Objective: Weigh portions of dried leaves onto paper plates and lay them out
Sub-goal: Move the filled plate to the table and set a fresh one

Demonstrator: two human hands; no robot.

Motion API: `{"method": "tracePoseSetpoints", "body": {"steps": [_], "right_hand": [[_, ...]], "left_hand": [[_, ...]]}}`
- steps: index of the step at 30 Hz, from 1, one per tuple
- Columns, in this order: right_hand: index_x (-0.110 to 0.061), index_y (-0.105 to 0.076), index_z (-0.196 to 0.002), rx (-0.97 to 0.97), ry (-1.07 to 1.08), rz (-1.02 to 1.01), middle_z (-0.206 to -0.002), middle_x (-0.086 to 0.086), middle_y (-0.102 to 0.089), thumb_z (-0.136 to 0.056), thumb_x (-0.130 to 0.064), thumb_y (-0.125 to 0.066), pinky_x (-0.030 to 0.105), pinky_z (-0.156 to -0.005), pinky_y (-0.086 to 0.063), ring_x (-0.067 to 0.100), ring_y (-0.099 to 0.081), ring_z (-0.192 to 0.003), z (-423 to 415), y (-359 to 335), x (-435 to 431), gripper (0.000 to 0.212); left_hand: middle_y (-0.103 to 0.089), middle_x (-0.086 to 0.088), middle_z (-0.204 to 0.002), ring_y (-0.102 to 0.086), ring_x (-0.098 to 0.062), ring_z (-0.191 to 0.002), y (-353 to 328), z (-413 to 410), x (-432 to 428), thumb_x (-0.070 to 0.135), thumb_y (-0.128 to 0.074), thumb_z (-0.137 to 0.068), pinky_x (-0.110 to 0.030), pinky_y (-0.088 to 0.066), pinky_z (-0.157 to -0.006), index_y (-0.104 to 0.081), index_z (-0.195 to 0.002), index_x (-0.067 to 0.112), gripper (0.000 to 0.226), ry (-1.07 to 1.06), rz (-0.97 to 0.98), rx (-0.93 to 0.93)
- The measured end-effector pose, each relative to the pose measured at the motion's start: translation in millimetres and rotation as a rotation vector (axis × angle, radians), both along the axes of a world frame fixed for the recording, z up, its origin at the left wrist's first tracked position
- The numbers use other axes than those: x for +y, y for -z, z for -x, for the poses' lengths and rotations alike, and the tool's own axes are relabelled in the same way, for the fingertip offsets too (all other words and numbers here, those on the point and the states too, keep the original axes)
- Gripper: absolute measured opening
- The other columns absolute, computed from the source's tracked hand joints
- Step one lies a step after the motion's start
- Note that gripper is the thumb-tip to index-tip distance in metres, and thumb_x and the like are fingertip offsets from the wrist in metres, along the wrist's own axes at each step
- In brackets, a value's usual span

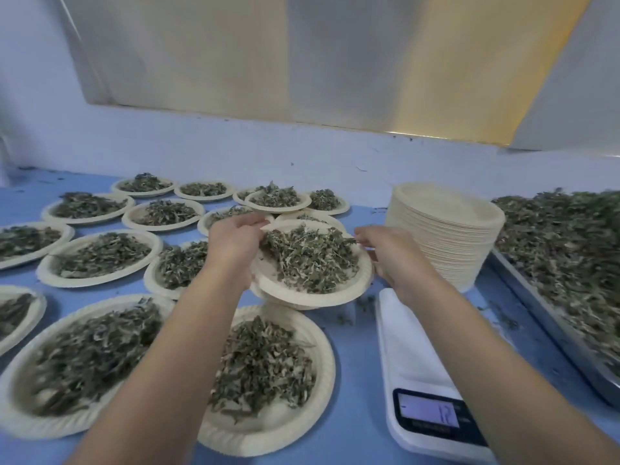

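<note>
While both arms reach forward over the blue table (355, 364), the paper plate (278, 286) heaped with dried leaves (312, 260) sits between the two hands, centre frame. The left hand (231, 246) is at the plate's left rim, fingers (251, 223) curled over the far-left edge and gripping it, palm side against the rim. The right hand (396, 260) is at the right rim, fingertips (367, 234) pinching the edge, the rest of the hand just outside the plate. The plate tilts slightly, and the edge of another plate (285, 303) shows just under its near side; cannot tell if the two touch. Filled plates (100, 280) are spread in rows over the left half of the table, and one more (275, 421) lies nearest the camera, under the left forearm. A white scale (406, 337) lies right of the held plate, nothing on its platform, display (431, 414) lit, digits blurred. A stack of unused plates (446, 236) stands beyond the scale, just beside the right hand. At far right, a metal tray (543, 310) holds loose leaves (563, 256). Leaf crumbs lie scattered on the table near the scale.
</note>
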State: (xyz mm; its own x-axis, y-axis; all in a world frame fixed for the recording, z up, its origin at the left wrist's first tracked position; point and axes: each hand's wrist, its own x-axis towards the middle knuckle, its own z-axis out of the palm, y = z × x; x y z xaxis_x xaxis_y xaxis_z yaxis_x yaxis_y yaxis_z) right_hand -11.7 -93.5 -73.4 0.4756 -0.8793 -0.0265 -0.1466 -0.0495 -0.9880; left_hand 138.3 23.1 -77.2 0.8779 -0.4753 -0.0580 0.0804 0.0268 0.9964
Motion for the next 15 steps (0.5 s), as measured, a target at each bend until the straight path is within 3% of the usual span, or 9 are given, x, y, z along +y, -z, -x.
{"method": "tracePoseSetpoints", "body": {"steps": [2, 3, 5, 8, 10, 13, 15], "right_hand": [[-0.002, -0.065, -0.083, 0.052, -0.081, -0.017, -0.086, 0.022, -0.059, -0.086, -0.008, -0.057, 0.031, -0.068, -0.046, 0.024, -0.054, -0.078, -15.0, 0.5, 9.9, 0.01], [-0.005, -0.062, -0.076, 0.051, -0.115, -0.041, -0.082, 0.017, -0.057, -0.087, -0.004, -0.058, 0.027, -0.062, -0.049, 0.024, -0.055, -0.073, -23.0, 1.9, 13.3, 0.011], [-0.006, -0.06, -0.07, 0.028, -0.161, -0.102, -0.075, 0.013, -0.06, -0.087, 0.002, -0.059, 0.02, -0.051, -0.054, 0.017, -0.058, -0.064, -40.8, 3.6, 21.4, 0.019], [-0.003, -0.062, -0.077, -0.003, -0.177, -0.185, -0.075, 0.01, -0.066, -0.086, 0.006, -0.063, 0.021, -0.049, -0.056, 0.014, -0.064, -0.063, -70.3, 4.6, 33.6, 0.013], [-0.001, -0.063, -0.08, -0.004, -0.191, -0.222, -0.078, 0.011, -0.067, -0.084, 0.006, -0.064, 0.021, -0.048, -0.055, 0.014, -0.065, -0.063, -92.0, 5.7, 42.0, 0.008], [-0.001, -0.062, -0.08, 0.024, -0.233, -0.215, -0.079, 0.011, -0.066, -0.083, 0.005, -0.066, 0.021, -0.048, -0.055, 0.014, -0.064, -0.063, -127.6, 9.4, 57.8, 0.008], [-0.001, -0.06, -0.077, 0.029, -0.265, -0.231, -0.075, 0.011, -0.065, -0.083, 0.006, -0.066, 0.02, -0.044, -0.052, 0.014, -0.063, -0.059, -152.3, 10.5, 72.7, 0.01]], "left_hand": [[-0.065, -0.002, -0.111, -0.059, -0.009, -0.084, -1.7, -14.6, 11.9, -0.004, -0.048, -0.091, -0.016, -0.049, -0.071, -0.067, -0.109, 0.014, 0.032, -0.106, 0.009, -0.047], [-0.065, -0.002, -0.107, -0.058, -0.009, -0.081, -2.4, -21.6, 17.2, -0.005, -0.047, -0.091, -0.016, -0.046, -0.068, -0.067, -0.11, 0.013, 0.032, -0.146, 0.033, -0.064], [-0.064, -0.002, -0.101, -0.057, -0.015, -0.091, -3.7, -35.9, 28.2, -0.006, -0.046, -0.091, -0.022, -0.042, -0.076, -0.066, -0.11, 0.012, 0.033, -0.21, 0.048, -0.086], [-0.065, -0.003, -0.106, -0.057, -0.016, -0.094, -6.7, -57.2, 46.0, 0.001, -0.046, -0.092, -0.024, -0.041, -0.079, -0.064, -0.114, 0.011, 0.031, -0.276, 0.025, -0.167], [-0.065, -0.003, -0.111, -0.06, -0.013, -0.09, -9.8, -70.3, 59.8, 0.007, -0.047, -0.091, -0.024, -0.044, -0.076, -0.062, -0.118, 0.015, 0.032, -0.355, -0.035, -0.286], [-0.062, 0.007, -0.114, -0.054, 0.01, -0.068, -16.0, -85.3, 80.2, 0.011, -0.044, -0.092, -0.005, -0.037, -0.058, -0.059, -0.122, 0.019, 0.034, -0.461, -0.13, -0.501], [-0.061, 0.008, -0.12, -0.055, 0.005, -0.078, -20.1, -91.4, 90.7, 0.015, -0.043, -0.094, -0.009, -0.035, -0.064, -0.059, -0.122, 0.021, 0.033, -0.476, -0.181, -0.609]]}}
